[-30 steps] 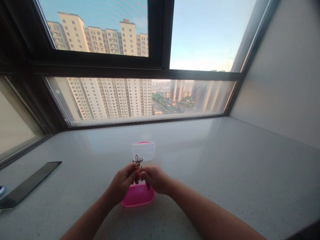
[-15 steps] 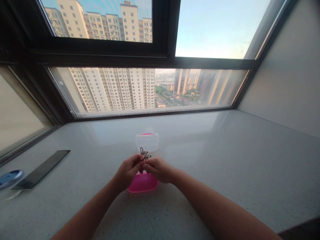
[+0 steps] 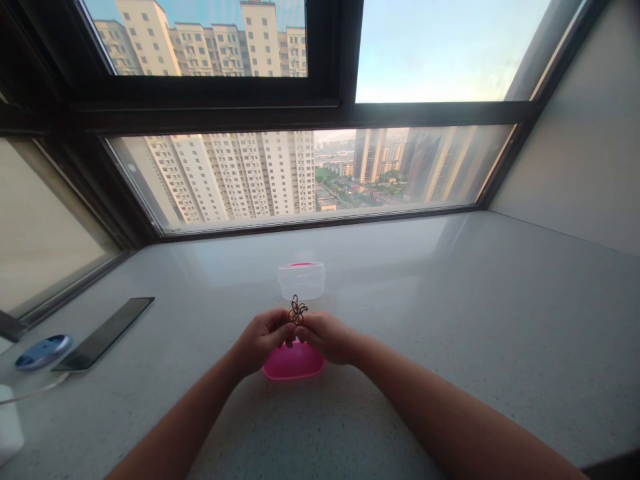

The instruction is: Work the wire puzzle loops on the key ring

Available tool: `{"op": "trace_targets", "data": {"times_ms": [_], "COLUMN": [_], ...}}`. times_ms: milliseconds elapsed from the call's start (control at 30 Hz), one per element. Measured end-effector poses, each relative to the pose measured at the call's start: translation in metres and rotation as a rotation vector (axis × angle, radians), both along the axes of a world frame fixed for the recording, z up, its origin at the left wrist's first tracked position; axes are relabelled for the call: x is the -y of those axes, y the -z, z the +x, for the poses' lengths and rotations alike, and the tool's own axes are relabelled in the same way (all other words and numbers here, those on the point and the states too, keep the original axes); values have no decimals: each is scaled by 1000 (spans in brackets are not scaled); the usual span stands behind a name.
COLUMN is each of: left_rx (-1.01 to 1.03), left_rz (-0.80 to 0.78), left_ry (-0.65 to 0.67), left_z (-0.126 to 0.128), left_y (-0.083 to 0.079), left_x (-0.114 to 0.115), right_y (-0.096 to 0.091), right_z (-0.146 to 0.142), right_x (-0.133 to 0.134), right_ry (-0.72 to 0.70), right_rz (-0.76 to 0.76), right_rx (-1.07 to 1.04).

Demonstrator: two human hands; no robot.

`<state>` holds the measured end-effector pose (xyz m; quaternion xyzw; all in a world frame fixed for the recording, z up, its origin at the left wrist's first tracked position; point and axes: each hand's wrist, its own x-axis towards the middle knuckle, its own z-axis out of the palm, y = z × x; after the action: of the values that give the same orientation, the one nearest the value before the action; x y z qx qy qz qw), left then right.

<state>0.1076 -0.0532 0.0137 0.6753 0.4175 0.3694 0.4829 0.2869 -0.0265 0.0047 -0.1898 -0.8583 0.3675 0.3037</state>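
Note:
Between my two hands is a small bronze-coloured piece of looped metal (image 3: 297, 309), its curved loops standing above the fingertips. My left hand (image 3: 266, 339) is closed on its left side, thumb and fingers pinched together. From the right, my right hand (image 3: 327, 337) also pinches it low down. Its lower part is hidden by the fingers, and its exact kind cannot be made out. Just under the hands a pink tray or lid (image 3: 294, 363) lies on the counter. Behind the piece stands a clear plastic box (image 3: 302, 281) with a pink strip along its top.
The pale speckled counter (image 3: 475, 320) runs up to the dark window frame (image 3: 320, 223). On the left lie a dark phone-like slab (image 3: 105, 335) with a white cable (image 3: 45, 387) and a round blue object (image 3: 44, 352). A white item (image 3: 9, 423) sits at the left edge.
The view has shifted, so everything sits slightly further right. The looped metal piece has turned in my fingers, and its loops look closer together. Both hands stay on it.

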Motion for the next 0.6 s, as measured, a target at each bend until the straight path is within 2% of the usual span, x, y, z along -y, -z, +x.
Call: {"op": "trace_targets", "data": {"times_ms": [233,600], "left_rx": [-8,24], "left_rz": [-11,-108], "left_ry": [39,82], "left_z": [-2,-3], "left_y": [-2,2], "left_x": [-1,-3], "right_y": [-5,-4], "right_z": [2,3], "right_x": [0,2], "right_ry": [13,21], "right_rz": [94,94], "right_rx": [39,68]}}
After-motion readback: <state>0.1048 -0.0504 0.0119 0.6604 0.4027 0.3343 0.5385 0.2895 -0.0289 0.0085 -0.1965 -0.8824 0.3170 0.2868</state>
